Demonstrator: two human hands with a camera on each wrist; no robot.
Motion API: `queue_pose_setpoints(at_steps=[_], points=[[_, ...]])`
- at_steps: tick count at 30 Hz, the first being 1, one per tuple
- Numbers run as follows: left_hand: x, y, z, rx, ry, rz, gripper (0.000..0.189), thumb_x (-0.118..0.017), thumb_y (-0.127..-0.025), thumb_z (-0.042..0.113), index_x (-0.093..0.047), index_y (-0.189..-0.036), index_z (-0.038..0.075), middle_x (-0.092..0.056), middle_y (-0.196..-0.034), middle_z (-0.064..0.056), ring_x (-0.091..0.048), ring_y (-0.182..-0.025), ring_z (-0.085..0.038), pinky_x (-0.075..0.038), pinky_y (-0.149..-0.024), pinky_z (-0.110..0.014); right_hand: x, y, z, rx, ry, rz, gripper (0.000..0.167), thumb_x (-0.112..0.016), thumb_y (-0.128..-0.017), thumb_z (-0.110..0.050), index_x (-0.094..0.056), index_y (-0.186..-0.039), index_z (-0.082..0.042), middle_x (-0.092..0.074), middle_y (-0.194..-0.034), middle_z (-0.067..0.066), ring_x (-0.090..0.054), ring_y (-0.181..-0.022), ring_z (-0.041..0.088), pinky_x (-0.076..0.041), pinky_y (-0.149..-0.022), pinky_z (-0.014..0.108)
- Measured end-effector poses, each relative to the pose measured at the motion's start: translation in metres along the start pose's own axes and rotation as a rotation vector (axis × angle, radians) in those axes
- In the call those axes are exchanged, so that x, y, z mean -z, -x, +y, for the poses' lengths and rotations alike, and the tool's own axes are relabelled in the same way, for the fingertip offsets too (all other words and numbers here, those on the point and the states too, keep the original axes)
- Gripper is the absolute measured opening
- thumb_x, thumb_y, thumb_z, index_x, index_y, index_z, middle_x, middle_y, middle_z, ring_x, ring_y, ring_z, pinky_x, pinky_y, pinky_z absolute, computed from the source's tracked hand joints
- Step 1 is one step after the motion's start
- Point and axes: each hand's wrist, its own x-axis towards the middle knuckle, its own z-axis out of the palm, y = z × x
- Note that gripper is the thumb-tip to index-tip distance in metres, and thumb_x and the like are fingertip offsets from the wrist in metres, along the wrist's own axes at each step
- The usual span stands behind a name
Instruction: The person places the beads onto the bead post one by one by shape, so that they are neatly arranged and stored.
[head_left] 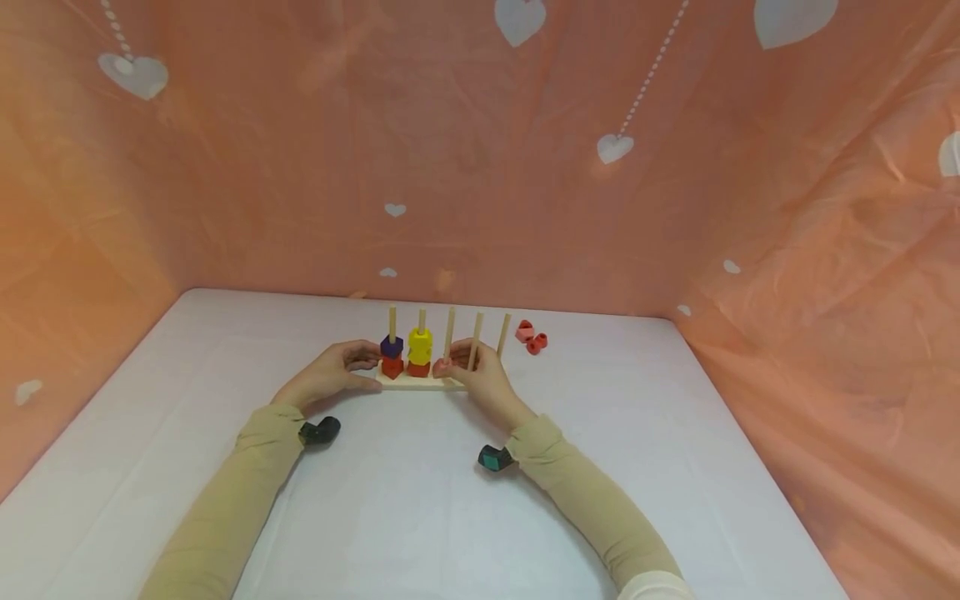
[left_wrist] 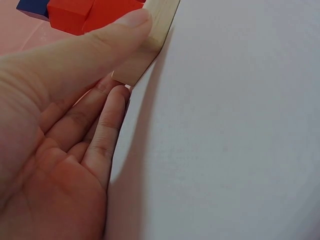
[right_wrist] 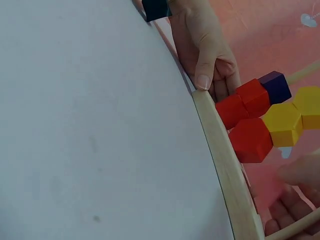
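Note:
A wooden peg stacker with five upright pegs rests on its pale base. My left hand holds the base's left end, thumb at the front edge and fingers curled behind. The leftmost peg carries red blocks under a dark purple block. On the second peg, yellow blocks sit above a red block. My right hand pinches a pinkish-red block low at the third peg; in the right wrist view it is blurred. The two right pegs bear no blocks.
Several loose red and pink blocks lie behind the stacker's right end. A white-covered table reaches back to an orange-pink cloth printed with white hearts. Dark wrist devices show beside both sleeves.

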Motion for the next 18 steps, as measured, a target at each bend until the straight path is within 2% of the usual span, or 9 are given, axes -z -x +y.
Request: queue_pose_setpoints(at_steps=[3, 7, 9, 14, 18], points=[[0.001, 0.0, -0.001, -0.004, 0.004, -0.001, 0.064, -0.081, -0.077, 0.015, -0.049, -0.131, 0.001, -0.052, -0.132, -0.018, -0.048, -0.123, -0.033, -0.035, -0.106, -0.047, 0.003, 0.009, -0.015, 0.004, -0.002, -0.026, 0.033, -0.064, -0.088, 0.003, -0.054, -0.119, 0.007, -0.06, -0.113, 0.023, -0.057, -0.107, 0.034, -0.051, -0.09, 0.03], [-0.002, 0.001, -0.002, -0.011, 0.009, -0.007, 0.065, -0.081, -0.077, 0.015, -0.048, -0.131, -0.001, -0.051, -0.132, -0.019, -0.048, -0.123, -0.034, -0.036, -0.106, -0.047, 0.011, 0.027, -0.031, 0.046, 0.016, -0.081, 0.044, -0.059, -0.088, 0.009, -0.043, -0.128, 0.016, -0.05, -0.127, 0.034, -0.046, -0.121, 0.045, -0.041, -0.102, 0.043], [-0.002, 0.001, -0.002, -0.011, 0.005, -0.006, 0.065, -0.081, -0.077, 0.016, -0.049, -0.131, 0.0, -0.052, -0.132, -0.018, -0.048, -0.123, -0.034, -0.036, -0.105, -0.047, 0.019, 0.031, -0.028, 0.065, 0.036, -0.104, 0.05, -0.06, -0.087, 0.01, -0.039, -0.132, 0.017, -0.046, -0.13, 0.035, -0.043, -0.124, 0.046, -0.036, -0.105, 0.047], [-0.002, 0.001, -0.002, 0.024, 0.024, 0.005, 0.072, -0.083, -0.075, 0.019, -0.047, -0.134, 0.002, -0.049, -0.136, -0.017, -0.046, -0.124, -0.034, -0.037, -0.105, -0.046, 0.041, 0.037, -0.016, 0.128, 0.105, -0.126, 0.055, -0.063, -0.085, 0.01, -0.038, -0.135, 0.014, -0.048, -0.13, 0.033, -0.047, -0.122, 0.043, -0.038, -0.104, 0.046], [-0.002, 0.0, -0.002, 0.049, 0.048, 0.012, 0.075, -0.084, -0.073, 0.021, -0.046, -0.135, 0.004, -0.048, -0.137, -0.016, -0.045, -0.125, -0.033, -0.037, -0.105, -0.045, 0.063, 0.043, -0.02, 0.177, 0.168, -0.073, 0.041, -0.065, -0.085, 0.009, -0.051, -0.123, 0.013, -0.058, -0.117, 0.029, -0.055, -0.111, 0.041, -0.046, -0.096, 0.047]])
